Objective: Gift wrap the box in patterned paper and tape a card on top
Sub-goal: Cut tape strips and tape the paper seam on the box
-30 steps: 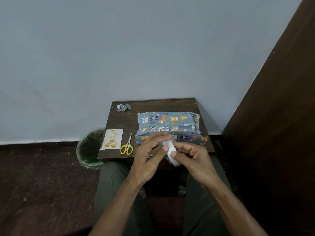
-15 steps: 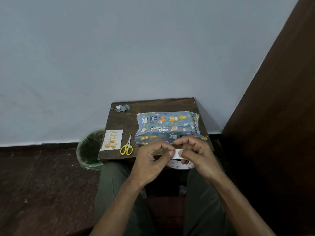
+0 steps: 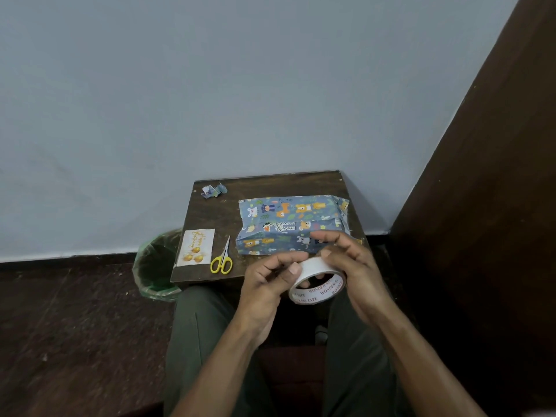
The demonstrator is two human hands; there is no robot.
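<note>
The wrapped box (image 3: 293, 227) lies on the far right part of the bench (image 3: 216, 218), blue animal paper all round it, with a seam running along its top. Just in front of the box, over my lap, I hold the tape roll (image 3: 317, 281). A second ago the roll stood edge-on between my hands, a thin white sliver; half a second ago it had begun to turn; now its open ring faces me and I can read the lettering on the core. My right hand (image 3: 355, 272) curls round the roll from the box side, fingers inside the ring. My left hand (image 3: 270, 281) has its thumb and forefinger pressed on the roll's outer face, pinching at what I judge to be the loose tape end, though I cannot see the end itself.

I take this to mean the wrapping is nearly done and I am about to pull a strip.

Left of the box the yellow scissors (image 3: 222, 260) lie on the bench, and left of those the card (image 3: 195, 246), not yet on the box. Behind them, level with the box's far edge, sits a crumpled paper scrap (image 3: 214, 190). A green bin (image 3: 156, 263) stands on the floor beside the bench, past the card.
</note>
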